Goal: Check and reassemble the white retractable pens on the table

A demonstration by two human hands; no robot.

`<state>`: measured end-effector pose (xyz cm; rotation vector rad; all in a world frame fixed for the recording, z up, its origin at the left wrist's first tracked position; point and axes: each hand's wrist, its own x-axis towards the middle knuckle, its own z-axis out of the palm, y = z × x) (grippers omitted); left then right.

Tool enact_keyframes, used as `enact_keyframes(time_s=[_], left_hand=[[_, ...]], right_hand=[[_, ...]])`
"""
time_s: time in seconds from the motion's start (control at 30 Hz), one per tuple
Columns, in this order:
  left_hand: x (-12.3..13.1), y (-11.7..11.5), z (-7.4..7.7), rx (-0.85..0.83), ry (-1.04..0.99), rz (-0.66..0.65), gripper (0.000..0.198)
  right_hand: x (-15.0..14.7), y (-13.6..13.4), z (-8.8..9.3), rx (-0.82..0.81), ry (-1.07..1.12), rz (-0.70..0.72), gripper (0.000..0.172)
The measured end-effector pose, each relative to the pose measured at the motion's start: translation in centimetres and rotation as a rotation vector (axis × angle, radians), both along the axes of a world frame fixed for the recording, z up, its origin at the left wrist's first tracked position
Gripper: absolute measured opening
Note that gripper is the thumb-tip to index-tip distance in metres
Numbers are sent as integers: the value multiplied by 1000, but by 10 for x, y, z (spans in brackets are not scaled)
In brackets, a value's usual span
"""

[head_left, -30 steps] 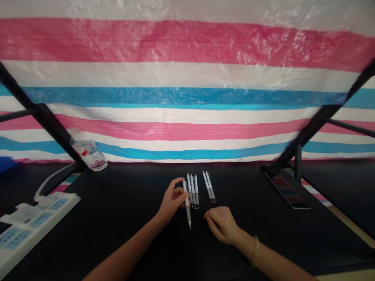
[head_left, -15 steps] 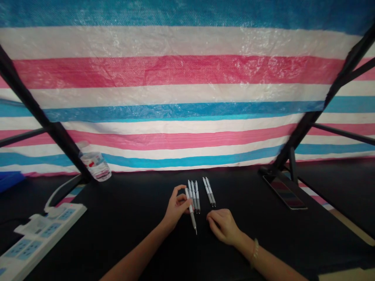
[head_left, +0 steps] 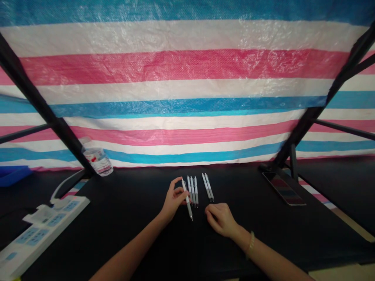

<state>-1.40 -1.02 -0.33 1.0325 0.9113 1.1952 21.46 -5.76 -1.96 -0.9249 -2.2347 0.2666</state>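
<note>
Pen point(head_left: 186, 199) gripped in the left hand point(head_left: 172, 201): thumb and fingers are pinched around its upper barrel, tip pointing toward the person and slightly right, just over the black tabletop point(head_left: 131, 226). Whether the tip touches the surface cannot be told.

Immediately right of the held pen, a row of three pens point(head_left: 193, 191) lies flat on the tabletop, side by side and close together (tips toward the person). Further right, set apart by a small gap, lies a pair of pens point(head_left: 208, 187), also parallel and close together.

The right hand point(head_left: 220, 218) rests on the tabletop near the pair, fingers curled loosely inward; it grasps nothing visible. A beaded bracelet point(head_left: 250, 243) sits on that wrist.

Surroundings noted:
- A white power strip point(head_left: 38, 230) at the far left, its cable running toward the rear.
- A plastic water bottle point(head_left: 98, 159) at the back left, beside a black diagonal frame bar point(head_left: 43, 105).
- A phone point(head_left: 283, 187) lying flat at the right, near the foot of the opposite frame bar.
- A blue tray point(head_left: 13, 173) at the left edge, only partly in view.
- A striped tarpaulin point(head_left: 187, 86) in pink, white and blue covers the whole background.
</note>
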Motion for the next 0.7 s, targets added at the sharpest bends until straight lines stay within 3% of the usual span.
enact_keyframes(time_s=[0.17,0.37,0.57,0.7], left_hand=[[-3,0,1,18,56,11,88],[-10,6,1,56,186,39,80],[-11,41,7,106,387,60,69],[-4,64,1,120,502,116,62]], right_hand=[[0,1,-1,-15,12,9,18],[0,1,0,-25,34,-2,19],[-2,-2,3,-22,63,-11,21],[-1,-5,6,-13,76,-13,23]])
